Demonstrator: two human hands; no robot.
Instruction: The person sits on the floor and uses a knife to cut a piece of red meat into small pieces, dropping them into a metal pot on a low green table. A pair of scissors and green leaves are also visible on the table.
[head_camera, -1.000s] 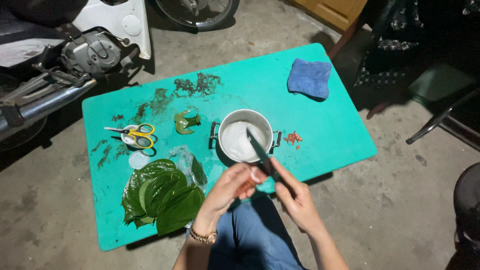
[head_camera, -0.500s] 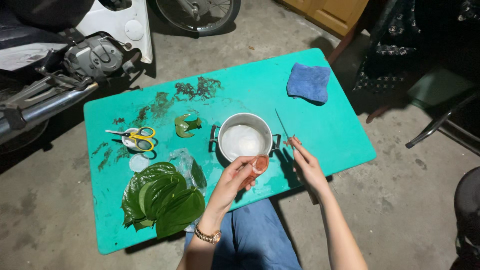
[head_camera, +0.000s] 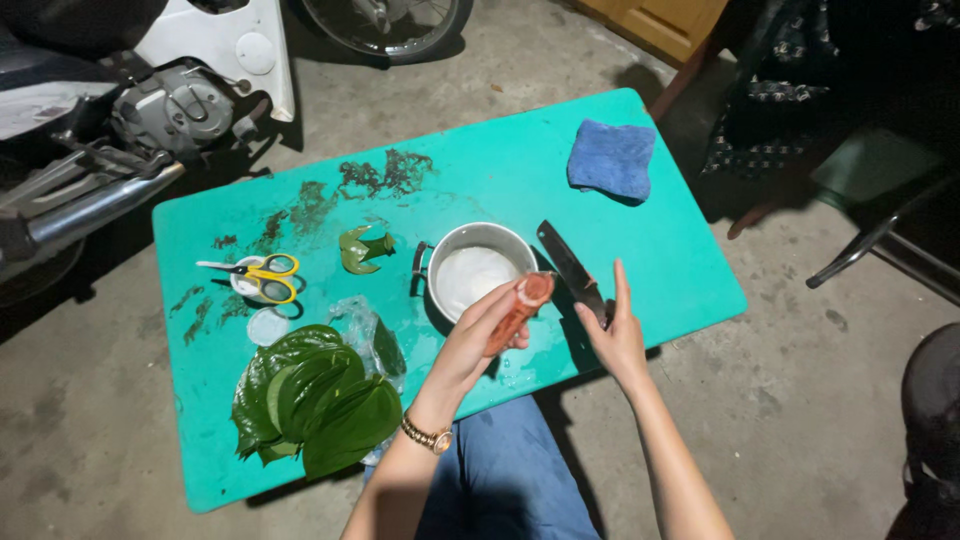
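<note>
Hands meet just in front of the steel pot (head_camera: 478, 272), over the near edge of the turquoise counter (head_camera: 690, 270). The left hand (head_camera: 478, 335) is closed around a reddish-orange, root-like piece (head_camera: 520, 306), gripping its lower part so that the cut, paler end points up and away, free of the fingers. Held this way, the exposed end is open to the blade rather than shielded by the grip. The right hand (head_camera: 615, 335) is wrapped on the handle of a dark knife (head_camera: 570, 268), index finger raised straight; the blade angles up and away toward the pot's right handle, apart from the reddish piece, with its tip over the counter beside the pot. Both things are held above the counter, not resting on it.

The pot, with something white inside, stands just behind the reddish piece, close enough that anything dropped from it would probably land in or beside it. To the left lies a stack of broad green leaves (head_camera: 315, 395) at the near-left corner, stems toward the person, with a crumpled clear plastic bag (head_camera: 368, 330) touching its right side. Farther back, yellow-handled scissors (head_camera: 262, 276) rest across a small white dish, a round white lid (head_camera: 267, 326) lies just in front of them, and a folded piece of leaf (head_camera: 362, 248) sits left of the pot. A blue cloth (head_camera: 612, 160) lies at the far-right corner, well apart from the work. Dark green scraps smear the far-left part of the counter.
</note>
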